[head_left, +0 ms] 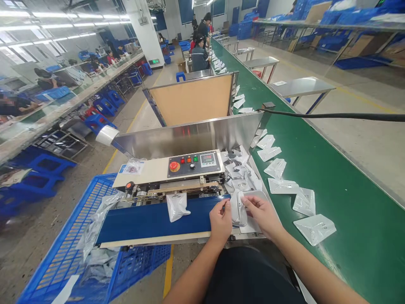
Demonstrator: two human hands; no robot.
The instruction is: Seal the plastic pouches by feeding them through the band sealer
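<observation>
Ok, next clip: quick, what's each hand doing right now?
Left hand: closed, pinching the edge of a foil pouch.
Right hand: closed, holding the other side of the same pouch.

ok so my left hand (220, 222) and right hand (261, 215) are close together, forearms (313, 270) angled inward, fingers (249, 202) curled.

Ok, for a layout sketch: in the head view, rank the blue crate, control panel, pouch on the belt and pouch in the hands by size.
1. Blue crate
2. Control panel
3. Pouch on the belt and held pouch: they look alike, and nearness to the camera makes ranking them unsure.
</observation>
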